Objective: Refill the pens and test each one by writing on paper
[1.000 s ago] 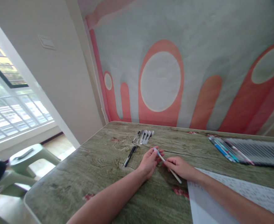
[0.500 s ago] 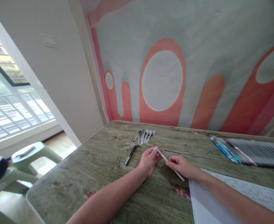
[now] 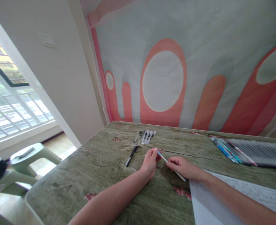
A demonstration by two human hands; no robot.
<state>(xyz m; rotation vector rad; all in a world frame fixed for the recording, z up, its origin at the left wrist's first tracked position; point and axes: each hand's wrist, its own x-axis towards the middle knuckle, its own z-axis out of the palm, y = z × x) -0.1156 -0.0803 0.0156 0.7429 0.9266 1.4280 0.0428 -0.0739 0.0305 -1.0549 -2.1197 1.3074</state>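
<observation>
A slim white pen [image 3: 163, 159] with a light-blue end slants between my two hands above the table. My left hand [image 3: 150, 163] is closed, its thumb and fingers pinching at the pen's blue end; the very tip is hidden there. Farther along the barrel, my right hand [image 3: 180, 166] grips the pen, and the white rear end sticks out below its fingers. Left of my left hand lie black pens [image 3: 131, 157] side by side. Beyond them, several clear pen caps [image 3: 147, 137] lie in a row with small dark pieces nearby.
A ribbed clear pen case [image 3: 264, 151] lies at the right, with blue, teal and pink pens [image 3: 230, 153] on its left part. A written sheet of paper [image 3: 203, 200] lies under my right forearm. Green stools [image 3: 32, 153] stand left of the wood-patterned table [image 3: 65, 181].
My left thumb and fingers have shifted slightly left along the pen's blue end, and the fingers have curled in more. My right hand stays almost where it was.
</observation>
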